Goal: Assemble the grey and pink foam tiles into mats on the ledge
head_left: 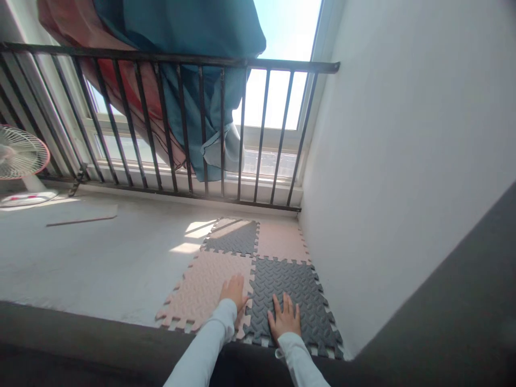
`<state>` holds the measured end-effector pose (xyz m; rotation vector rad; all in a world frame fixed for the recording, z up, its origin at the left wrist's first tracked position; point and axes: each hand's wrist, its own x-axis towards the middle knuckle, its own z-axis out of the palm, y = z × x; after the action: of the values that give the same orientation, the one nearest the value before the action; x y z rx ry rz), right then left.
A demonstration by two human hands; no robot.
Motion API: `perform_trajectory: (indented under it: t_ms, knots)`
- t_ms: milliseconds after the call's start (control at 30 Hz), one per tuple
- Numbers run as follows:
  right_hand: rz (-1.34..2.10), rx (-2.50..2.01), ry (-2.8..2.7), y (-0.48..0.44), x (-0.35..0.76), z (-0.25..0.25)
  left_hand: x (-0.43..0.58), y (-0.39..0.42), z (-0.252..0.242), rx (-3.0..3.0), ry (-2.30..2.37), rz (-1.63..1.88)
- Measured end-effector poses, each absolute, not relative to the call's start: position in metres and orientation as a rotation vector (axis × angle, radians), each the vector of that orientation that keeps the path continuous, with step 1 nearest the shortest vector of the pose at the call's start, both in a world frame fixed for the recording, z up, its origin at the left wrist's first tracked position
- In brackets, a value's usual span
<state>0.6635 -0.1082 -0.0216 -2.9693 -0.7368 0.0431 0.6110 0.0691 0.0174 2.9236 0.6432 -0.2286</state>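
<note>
Interlocking foam floor tiles lie in a two-by-two block on the concrete floor. My left hand (234, 293) rests palm down on the near pink tile (201, 290), close to its seam with the near dark grey tile (292, 285). My right hand (284, 317) presses flat on that grey tile, its fingers spread and pointing away from me. Neither hand holds anything. Beyond them lie a second dark grey tile (234, 239) and a second pink tile (281, 242). White sleeves cover both forearms.
A black metal railing (242, 64) stands beyond the tiles, with teal and red cloth (181, 97) hanging behind it before a bright window. A white wall (382, 161) rises on the right. A white fan (20, 156) and a thin strip (80, 221) are at left; a dark ledge (80, 333) runs along the near side.
</note>
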Motion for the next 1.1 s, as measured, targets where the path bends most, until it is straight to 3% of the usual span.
perform_trajectory:
  t_ms: [333, 700, 1100]
  knots:
    - [-0.199, -2.955, -0.708, -0.108, 0.662, -0.049, 0.684, 0.097, -0.019, 2.847, 0.722, -0.325]
    - [-0.150, -2.919, -0.688, -0.108, 0.657, -0.042, 0.713, 0.103, -0.006, 2.892, 0.871, -0.072]
    - [-0.126, -2.896, -0.658, -0.108, 0.655, -0.043, 0.727, 0.098, -0.019, 2.813, 0.912, -0.104]
